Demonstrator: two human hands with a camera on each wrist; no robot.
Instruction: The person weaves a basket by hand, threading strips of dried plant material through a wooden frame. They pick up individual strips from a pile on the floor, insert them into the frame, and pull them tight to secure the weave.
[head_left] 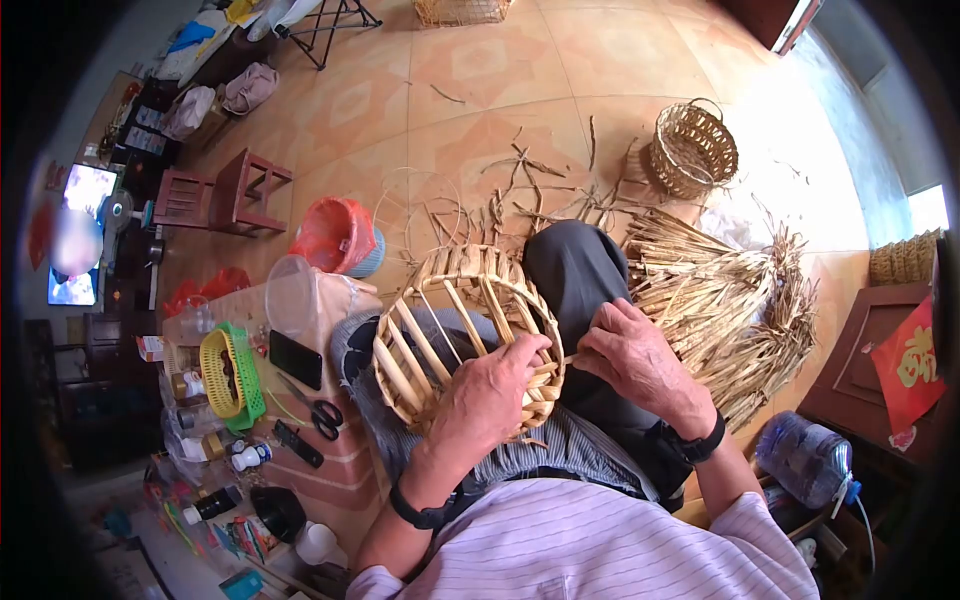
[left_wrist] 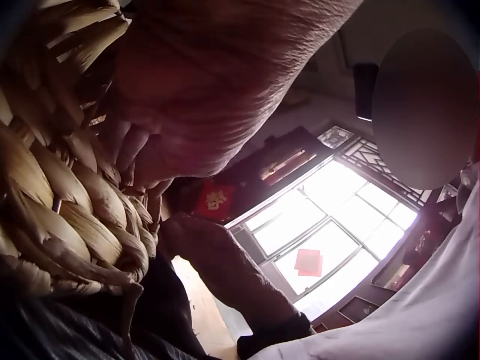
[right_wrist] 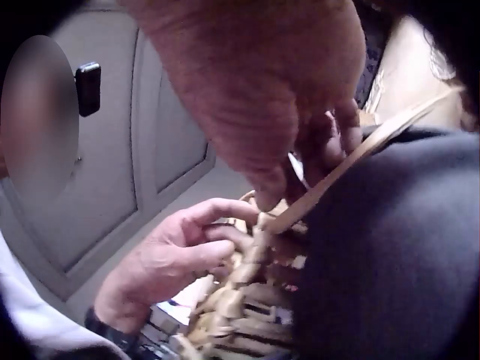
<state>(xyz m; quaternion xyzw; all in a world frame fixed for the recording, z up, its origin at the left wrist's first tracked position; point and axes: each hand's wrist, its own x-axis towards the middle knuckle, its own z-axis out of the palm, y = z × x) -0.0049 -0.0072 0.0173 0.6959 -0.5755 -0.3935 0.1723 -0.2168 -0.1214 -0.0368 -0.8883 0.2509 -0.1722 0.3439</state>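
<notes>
A half-woven straw basket [head_left: 404, 358] lies tilted on the person's lap, its open ribs facing up and its braided rim [left_wrist: 82, 217] large in the left wrist view. My left hand [head_left: 490, 390] grips that rim on its near right side, thumb and fingers to either side of the edge. Close by on the right, my right hand [head_left: 635, 360] pinches a flat straw strand [right_wrist: 360, 154] at the rim. In the right wrist view the strand's long end runs out over the dark trouser leg [right_wrist: 397, 247].
Dried straw bundles [head_left: 730, 300] lie right of the knee, with a finished basket [head_left: 693, 150] behind them. At left, a cloth-covered table carries scissors [head_left: 322, 415], a phone [head_left: 296, 360] and a yellow basket [head_left: 222, 372]. A red-lined bin [head_left: 335, 235] stands beyond; a water jug [head_left: 805, 455] is at right.
</notes>
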